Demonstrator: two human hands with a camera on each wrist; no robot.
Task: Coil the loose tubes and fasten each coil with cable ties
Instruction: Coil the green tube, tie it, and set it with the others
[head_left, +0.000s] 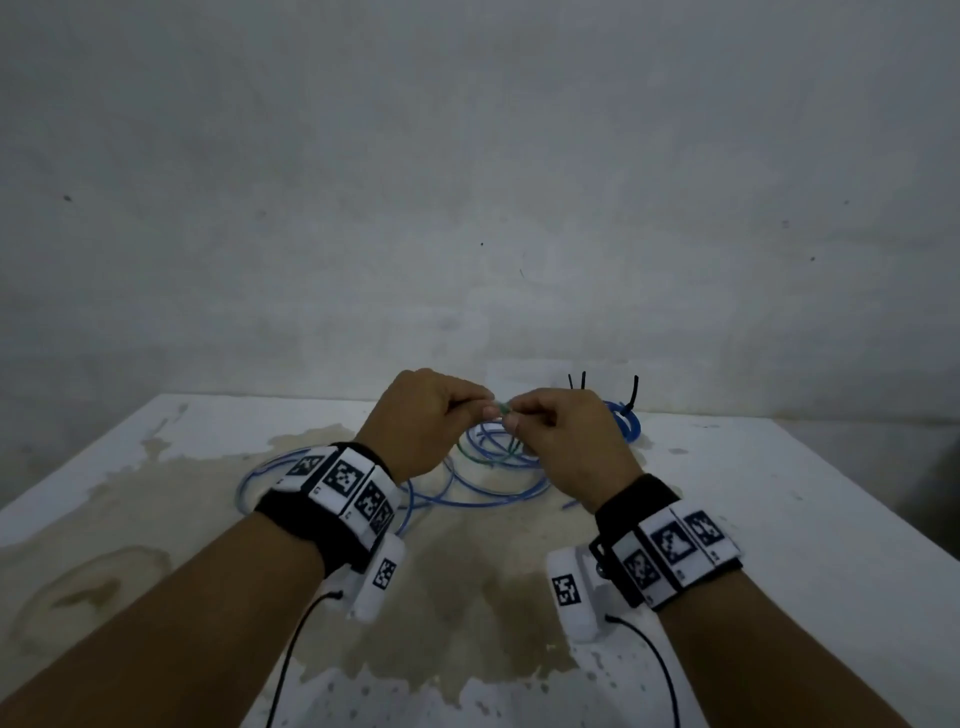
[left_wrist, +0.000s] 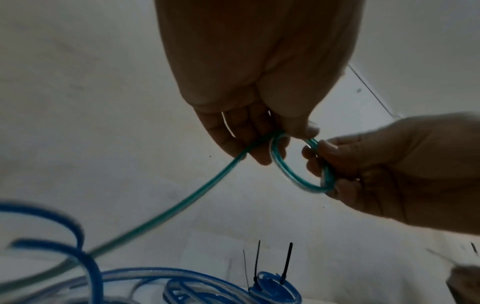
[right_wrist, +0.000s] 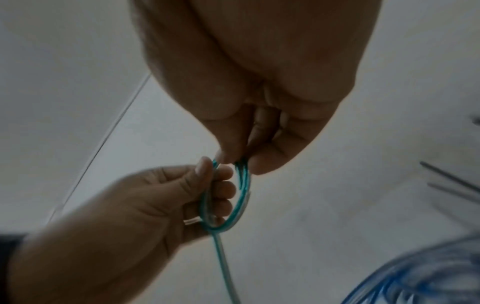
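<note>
Both hands are raised over the table and meet on a thin green tube. The tube is bent into a small loop between them. My left hand pinches one side of the loop, where the long tail runs down toward the table. My right hand pinches the other side with thumb and fingers. From the right wrist the loop hangs between my right hand and my left hand. Loose blue tubes sprawl on the table beneath the hands.
A small blue coil with black cable ties standing up from it sits at the table's far edge by the wall. The white table has a large brown stained patch in the middle. Thin grey strips lie blurred at the right.
</note>
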